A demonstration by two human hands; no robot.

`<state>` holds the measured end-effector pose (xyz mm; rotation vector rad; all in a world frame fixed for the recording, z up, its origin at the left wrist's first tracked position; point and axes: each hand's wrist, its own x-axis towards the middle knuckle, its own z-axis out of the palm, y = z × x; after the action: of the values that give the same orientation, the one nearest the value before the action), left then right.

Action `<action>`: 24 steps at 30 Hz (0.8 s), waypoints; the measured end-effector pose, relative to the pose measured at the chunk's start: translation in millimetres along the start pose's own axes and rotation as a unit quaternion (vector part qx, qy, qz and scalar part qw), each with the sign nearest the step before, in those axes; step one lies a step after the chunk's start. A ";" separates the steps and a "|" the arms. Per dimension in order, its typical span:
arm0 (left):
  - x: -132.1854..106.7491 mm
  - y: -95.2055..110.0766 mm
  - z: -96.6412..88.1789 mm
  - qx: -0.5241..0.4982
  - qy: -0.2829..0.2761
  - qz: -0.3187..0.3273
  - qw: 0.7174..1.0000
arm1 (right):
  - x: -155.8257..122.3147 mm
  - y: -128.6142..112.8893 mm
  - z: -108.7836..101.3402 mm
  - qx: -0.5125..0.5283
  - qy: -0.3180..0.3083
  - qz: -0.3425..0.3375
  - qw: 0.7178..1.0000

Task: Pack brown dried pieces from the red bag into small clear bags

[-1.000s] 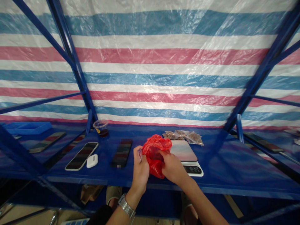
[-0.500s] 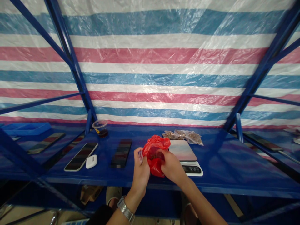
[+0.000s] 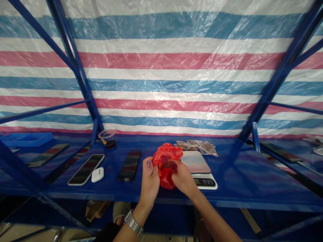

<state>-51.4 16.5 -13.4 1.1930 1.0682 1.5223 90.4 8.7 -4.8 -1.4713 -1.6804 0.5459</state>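
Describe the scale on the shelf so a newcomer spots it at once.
On the blue metal shelf, look just right of the red plastic bag. It's the flat white digital scale, set apart by the black display along its front edge.

Glossy red plastic bag (image 3: 166,166), polished metal watch strap (image 3: 133,222), blue painted metal shelf (image 3: 227,198), crinkled plastic tarpaulin (image 3: 161,57)

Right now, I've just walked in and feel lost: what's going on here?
A person holds a red plastic bag between both hands over a blue shelf. The left hand grips its left side, the right hand its right, beside a digital scale. Small clear bags of brown material lie behind it.
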 end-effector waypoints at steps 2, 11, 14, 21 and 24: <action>3.7 -0.1 -2.1 0.007 0.008 0.010 1.000 | 4.2 4.6 0.5 0.067 0.028 0.019 0.997; 9.6 4.0 -8.3 0.160 0.007 0.093 0.983 | 10.8 -16.1 -25.9 0.136 0.056 -0.022 0.989; 6.9 6.3 -7.4 0.205 -0.011 0.118 0.972 | 3.4 -33.4 -29.1 0.133 0.011 -0.065 0.989; 3.9 5.6 -1.9 0.225 -0.039 0.108 0.967 | -4.9 -43.4 -26.4 -0.073 0.009 -0.172 0.982; 3.3 2.1 1.1 0.219 -0.042 0.105 0.969 | -5.2 -43.9 -27.3 -0.169 0.006 -0.219 0.961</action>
<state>-51.0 19.4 -10.5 1.7052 1.2944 1.4169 85.7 -11.3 43.0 -1.2611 -2.0833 0.0069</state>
